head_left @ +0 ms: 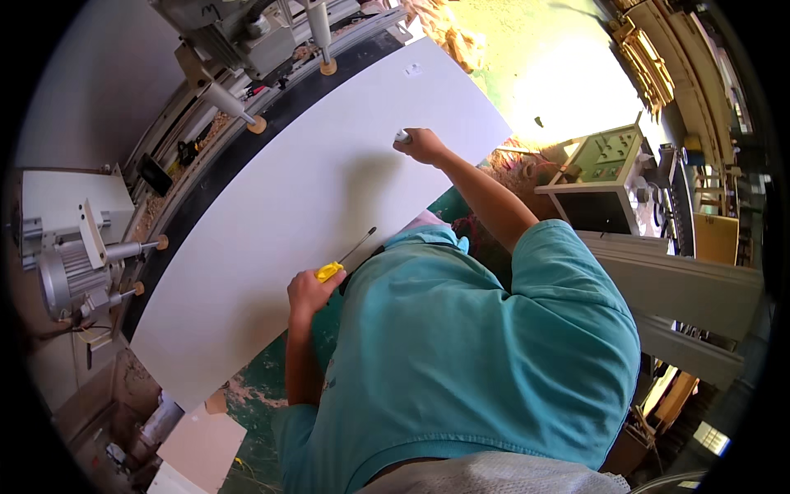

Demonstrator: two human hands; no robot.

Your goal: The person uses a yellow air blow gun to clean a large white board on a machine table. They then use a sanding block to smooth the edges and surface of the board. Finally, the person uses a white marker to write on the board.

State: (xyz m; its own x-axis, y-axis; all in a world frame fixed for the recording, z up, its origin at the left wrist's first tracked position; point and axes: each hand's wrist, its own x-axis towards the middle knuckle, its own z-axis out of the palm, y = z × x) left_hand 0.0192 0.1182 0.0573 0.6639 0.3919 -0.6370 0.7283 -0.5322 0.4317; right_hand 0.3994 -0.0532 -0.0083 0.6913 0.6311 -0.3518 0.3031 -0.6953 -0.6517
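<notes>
A large white panel [271, 206] lies flat in front of me, one long edge close to my body. My left hand [306, 294], at the panel's near edge, is closed round the yellow handle of a tool [329, 271]. Its thin metal shaft with a dark tip points away to the upper right, over the board; whether it is a screwdriver or an air gun is unclear. Farther right, my right hand [425, 146] is closed on a small silver-grey object [401, 137] above the panel. Most of that object is hidden by the fingers.
Behind the panel runs a machine bed with a black edge [197, 198] and several round-footed clamps [257, 124]. A motor unit [70, 280] stands at the left. To the right are a control box [597, 177] and grey beams [675, 272]. Wood strips [646, 66] lean at the far right.
</notes>
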